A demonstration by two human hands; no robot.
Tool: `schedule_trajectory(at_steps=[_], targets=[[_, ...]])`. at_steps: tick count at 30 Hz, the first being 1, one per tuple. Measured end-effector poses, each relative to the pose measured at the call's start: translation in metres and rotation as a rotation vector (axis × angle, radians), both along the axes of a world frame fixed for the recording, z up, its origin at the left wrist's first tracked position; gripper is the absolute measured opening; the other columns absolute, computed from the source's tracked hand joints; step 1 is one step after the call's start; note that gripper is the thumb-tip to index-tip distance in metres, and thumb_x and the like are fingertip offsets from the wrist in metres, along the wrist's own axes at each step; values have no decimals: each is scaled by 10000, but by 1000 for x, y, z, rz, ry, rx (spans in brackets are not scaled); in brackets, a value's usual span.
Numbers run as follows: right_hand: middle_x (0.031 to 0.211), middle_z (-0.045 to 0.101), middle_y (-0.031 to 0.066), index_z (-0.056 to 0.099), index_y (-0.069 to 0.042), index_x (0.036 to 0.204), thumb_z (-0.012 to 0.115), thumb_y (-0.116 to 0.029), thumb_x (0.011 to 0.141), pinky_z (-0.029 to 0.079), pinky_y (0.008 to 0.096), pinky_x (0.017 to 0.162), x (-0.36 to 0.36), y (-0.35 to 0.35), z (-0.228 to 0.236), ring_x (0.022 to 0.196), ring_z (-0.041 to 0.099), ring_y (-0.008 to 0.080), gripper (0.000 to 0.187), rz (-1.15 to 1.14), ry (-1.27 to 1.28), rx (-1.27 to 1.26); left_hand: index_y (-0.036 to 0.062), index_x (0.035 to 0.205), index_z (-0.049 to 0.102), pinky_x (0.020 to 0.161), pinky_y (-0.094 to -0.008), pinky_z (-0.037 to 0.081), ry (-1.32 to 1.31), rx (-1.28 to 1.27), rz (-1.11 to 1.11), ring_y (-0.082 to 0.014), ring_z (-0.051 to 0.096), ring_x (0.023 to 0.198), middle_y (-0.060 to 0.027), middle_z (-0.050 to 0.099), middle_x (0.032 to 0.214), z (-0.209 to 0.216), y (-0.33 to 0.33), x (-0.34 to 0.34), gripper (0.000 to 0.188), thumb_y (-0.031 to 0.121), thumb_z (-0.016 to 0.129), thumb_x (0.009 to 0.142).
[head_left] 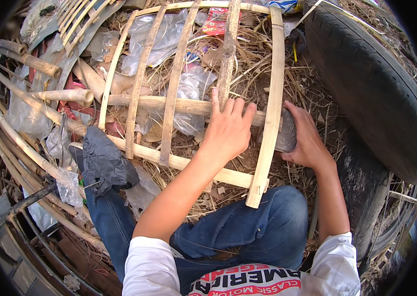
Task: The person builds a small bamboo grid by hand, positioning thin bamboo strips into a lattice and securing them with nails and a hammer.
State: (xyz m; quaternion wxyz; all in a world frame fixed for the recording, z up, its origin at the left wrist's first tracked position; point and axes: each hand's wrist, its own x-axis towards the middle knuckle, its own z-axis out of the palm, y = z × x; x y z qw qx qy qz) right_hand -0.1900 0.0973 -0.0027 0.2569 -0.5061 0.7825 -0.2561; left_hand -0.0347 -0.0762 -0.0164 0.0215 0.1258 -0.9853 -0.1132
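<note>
One bamboo lattice frame [169, 106] lies on straw-littered ground. The left hand [225, 130] rests flat, fingers spread, on its crossbar. The right hand [307, 140] grips one grey stone [286, 132] beside a vertical slat. One tyre [366, 79] lies at right.

The person wears a white shirt with sleeves pushed up above the elbows, so both forearms are bare. The shirt front has a red and black print. The blue jeans look soft and creased at the knees. The left hand [225, 130] and right hand [307, 140] have no gloves.
</note>
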Motion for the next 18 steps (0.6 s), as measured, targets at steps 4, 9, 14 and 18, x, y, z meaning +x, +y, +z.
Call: schedule_trajectory(at_steps=[4, 9, 14, 18], targets=[[1397, 440, 192, 300, -68, 1460, 873, -47, 447, 327, 441, 1125, 0, -3, 2, 1305, 402, 390, 1164, 6, -14, 6, 18, 1236, 539, 1144, -628, 145, -49, 15, 10, -296, 511, 1071, -126, 504, 1030, 4, 0, 1, 513, 170, 656, 760], [1399, 444, 191, 311, -72, 1456, 890, -57, 432, 332, 434, 1118, 1, -4, -1, 1302, 413, 380, 1176, 9, 9, -27, 28, 1222, 552, 1147, -622, 145, -71, 47, 29, -291, 508, 1100, -126, 514, 1059, 7, -2, 2, 498, 184, 669, 763], [1389, 460, 176, 315, -72, 1453, 892, -57, 439, 331, 432, 1117, -1, -5, 5, 1306, 415, 365, 1167, 19, 18, -20, 49, 1255, 539, 1149, -602, 180, -29, 88, 14, -272, 503, 1172, -114, 534, 1126, 4, -6, 4, 503, 187, 702, 799], [1388, 461, 172, 312, -75, 1457, 885, -48, 438, 328, 430, 1120, -6, -11, 5, 1307, 412, 363, 1169, 48, 10, -33, 55, 1258, 543, 1153, -568, 214, 2, 127, 15, -247, 547, 1123, -86, 574, 1102, 6, -15, 4, 524, 163, 734, 782]])
